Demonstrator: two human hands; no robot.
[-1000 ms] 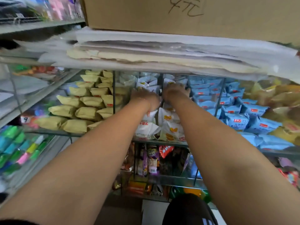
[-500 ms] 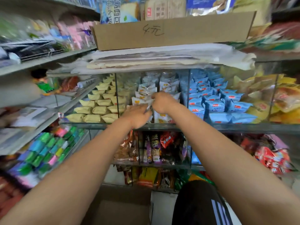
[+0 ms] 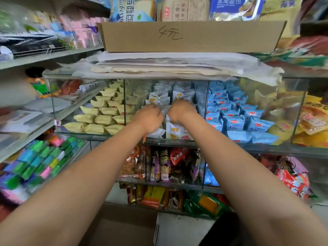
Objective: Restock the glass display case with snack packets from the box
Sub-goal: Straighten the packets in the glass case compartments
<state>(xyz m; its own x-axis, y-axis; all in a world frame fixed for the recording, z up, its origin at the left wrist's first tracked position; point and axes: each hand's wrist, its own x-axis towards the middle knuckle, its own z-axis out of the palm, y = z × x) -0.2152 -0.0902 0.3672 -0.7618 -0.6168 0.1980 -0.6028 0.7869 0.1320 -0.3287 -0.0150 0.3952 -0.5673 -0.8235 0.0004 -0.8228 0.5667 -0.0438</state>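
Head view: left hand (image 3: 150, 118) & right hand (image 3: 181, 111) curl fingers on a white packet (image 3: 164, 109) betw. them, over the middle bin. Glass case (image 3: 300, 110) looks nearly full; box not visible, so what's left is unclear.

1. You face a case (image 3: 300, 121) of clear, glossy glass.
2. Your packets (image 3: 174, 129) look like smooth, shiny plastic film.
3. Above you sits a matt brown cardboard box (image 3: 191, 37) on crinkled paper sheets (image 3: 168, 67).
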